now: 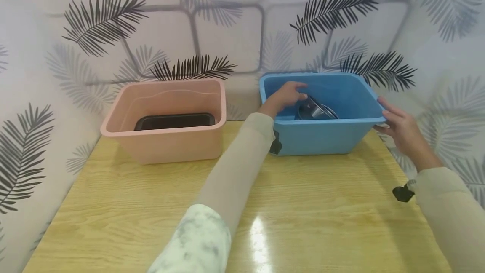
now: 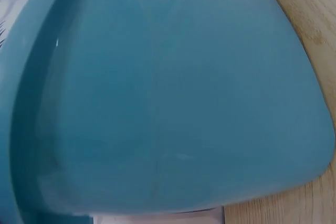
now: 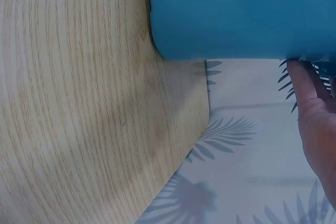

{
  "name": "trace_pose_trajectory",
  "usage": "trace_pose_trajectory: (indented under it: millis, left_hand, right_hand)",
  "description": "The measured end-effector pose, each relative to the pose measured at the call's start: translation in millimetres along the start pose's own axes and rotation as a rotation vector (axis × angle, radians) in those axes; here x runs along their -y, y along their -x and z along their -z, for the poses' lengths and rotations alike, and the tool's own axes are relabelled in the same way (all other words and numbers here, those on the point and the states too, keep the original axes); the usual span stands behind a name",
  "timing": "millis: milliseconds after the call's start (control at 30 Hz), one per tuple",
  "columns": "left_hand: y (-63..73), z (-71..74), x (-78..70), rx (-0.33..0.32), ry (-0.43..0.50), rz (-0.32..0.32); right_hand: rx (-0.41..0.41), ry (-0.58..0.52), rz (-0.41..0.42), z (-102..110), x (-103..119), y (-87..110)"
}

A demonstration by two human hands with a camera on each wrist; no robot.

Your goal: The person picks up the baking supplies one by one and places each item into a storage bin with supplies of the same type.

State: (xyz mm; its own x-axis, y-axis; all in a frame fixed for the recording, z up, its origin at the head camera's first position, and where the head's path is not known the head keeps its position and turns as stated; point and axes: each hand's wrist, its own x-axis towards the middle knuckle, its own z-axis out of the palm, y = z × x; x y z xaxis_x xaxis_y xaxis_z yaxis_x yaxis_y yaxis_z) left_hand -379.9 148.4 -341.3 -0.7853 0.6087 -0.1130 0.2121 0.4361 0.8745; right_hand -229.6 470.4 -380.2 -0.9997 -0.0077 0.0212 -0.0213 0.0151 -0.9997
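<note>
My left hand (image 1: 287,95) reaches over the left side of the blue plastic bin (image 1: 310,138). Its fingertips are close beside a dark, glossy rounded item (image 1: 312,108) with a pale rim, lying tilted inside; its exact kind is unclear. Whether they touch cannot be told. At the bin's right end, my right hand (image 1: 401,127) grips the rim, fingers on the edge and thumb below it. In the right wrist view, that hand (image 3: 317,124) is partly cut off beneath the bin. The left wrist view shows the bin's outer wall (image 2: 184,93); the left hand is hidden there.
A pink plastic bin (image 1: 178,146) stands to the left, with a black rounded item (image 1: 176,121) low inside it. Both bins are at the back of the wood-grain table (image 1: 322,205), against a leaf-patterned backdrop (image 1: 235,33).
</note>
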Motion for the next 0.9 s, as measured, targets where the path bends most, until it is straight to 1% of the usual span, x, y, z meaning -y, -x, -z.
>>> trace_pose_trajectory:
  millis: [233,267,433,533,600,633,700,767,800,900]
  left_hand:
    - [2.5,9.9,0.1,0.059,0.235,-0.042]
    - [4.0,10.7,-0.4,0.068,0.262,-0.056]
    - [17.7,12.1,-7.1,0.081,0.371,-0.115]
    - [27.6,12.3,-12.0,0.087,0.408,-0.152]
    - [34.4,12.9,-14.6,0.089,0.411,-0.180]
    - [38.5,13.6,-15.8,0.090,0.409,-0.195]
    - [47.3,15.3,-17.5,0.091,0.390,-0.225]
    - [57.5,17.4,-18.5,0.087,0.360,-0.268]
    - [62.2,18.1,-18.1,0.086,0.342,-0.287]
    - [76.0,20.1,-15.0,0.089,0.306,-0.317]
  right_hand:
    - [0.000,0.027,-0.007,0,0,-1.0]
    - [-0.001,0.031,-0.004,0,0,-0.9]
    - [-0.009,0.052,0.014,1,1,1.0]
    - [-0.035,0.066,0.033,3,1,1.9]
    - [-0.064,0.135,0.039,4,2,2.4]
    - [-0.084,0.194,0.030,4,4,3.0]
    - [-0.124,0.345,0.021,3,7,4.4]
    - [-0.173,0.476,-0.001,0,9,5.0]
    - [-0.197,0.522,-0.011,-2,10,5.2]
    - [-0.271,0.592,-0.001,-9,13,5.1]
